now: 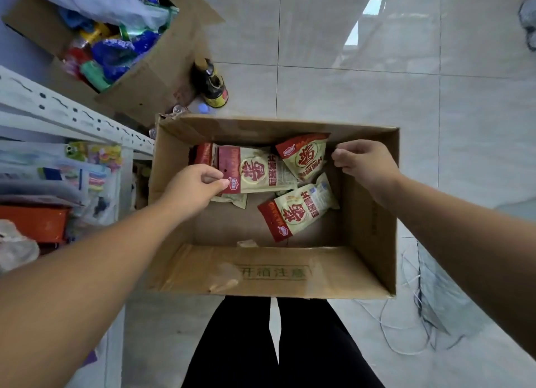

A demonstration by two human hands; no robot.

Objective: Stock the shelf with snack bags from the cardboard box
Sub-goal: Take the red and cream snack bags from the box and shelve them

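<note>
An open cardboard box [371, 231] stands on the floor in front of me with several red-and-cream snack bags inside. My left hand [193, 189] pinches the near corner of one snack bag [258, 171] lying at the back left of the box. My right hand [364, 163] pinches the top corner of a tilted snack bag [304, 155] at the back right. A third snack bag [295, 211] lies loose on the box floor. The white metal shelf [66, 115] is at my left.
The shelf holds packaged goods and an orange tray [34, 222]. Another cardboard box [150, 77] full of colourful packets sits beyond it, with a dark bottle [213, 84] beside it. Loose white cord [406, 326] lies on the tiled floor at right.
</note>
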